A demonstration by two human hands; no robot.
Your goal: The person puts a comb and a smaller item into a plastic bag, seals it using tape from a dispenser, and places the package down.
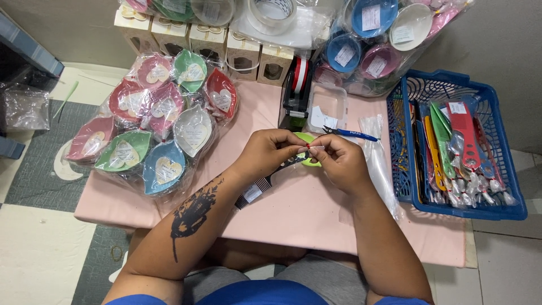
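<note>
— What sort of place is this?
— A small home packing corner — a low pink tabletop on a tiled floor, crowded with wrapped leaf-shaped dishes, little gift boxes, a tape dispenser and a blue basket of bagged combs.

Glossy clear plastic film is seen around the leaf-shaped dishes. The blue basket is moulded plastic; the pink tabletop is smooth and matt.
</note>
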